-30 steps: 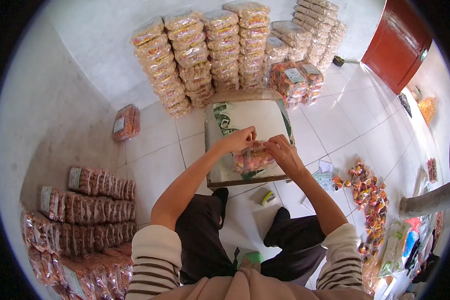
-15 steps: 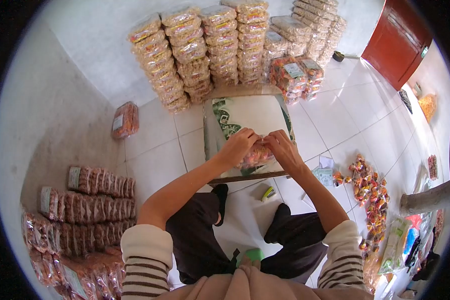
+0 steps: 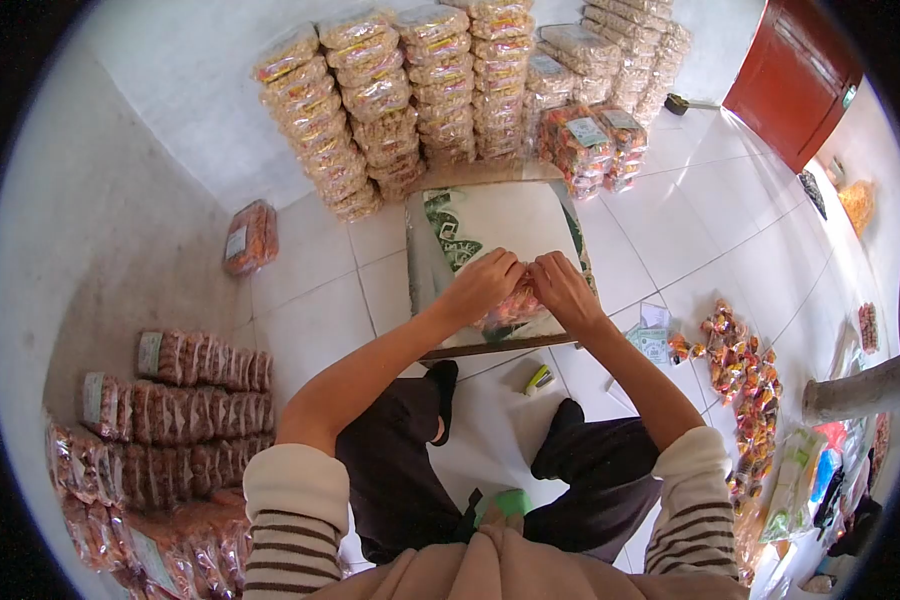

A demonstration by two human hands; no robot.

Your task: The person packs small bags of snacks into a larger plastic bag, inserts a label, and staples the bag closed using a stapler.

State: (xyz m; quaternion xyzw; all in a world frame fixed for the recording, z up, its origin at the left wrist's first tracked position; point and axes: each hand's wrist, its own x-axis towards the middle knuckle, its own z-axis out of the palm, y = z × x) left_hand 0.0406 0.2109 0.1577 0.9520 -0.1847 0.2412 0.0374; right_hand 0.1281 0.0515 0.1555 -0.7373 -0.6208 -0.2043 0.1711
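A clear plastic bag of reddish-orange snacks (image 3: 518,308) lies on a low table (image 3: 528,215) with a white and green cover. My left hand (image 3: 486,285) pinches the top of the bag from the left. Close beside it, my right hand (image 3: 564,290) grips the same edge, fingers bent inward. Only a narrow gap separates my fingertips, and the bag's gathered opening is partly hidden beneath them.
A green stapler (image 3: 540,379) lies on the tiles between my feet. Small wrapped packs (image 3: 740,390) and paper labels (image 3: 651,338) are on the right. Tall stacks of bagged snacks (image 3: 370,95) line the back wall; reddish-brown packs (image 3: 190,410) are piled at left.
My two hands have drawn slightly closer together at the bag's top, with the right hand's fingers more bent. The bag stays in about the same place on the table.
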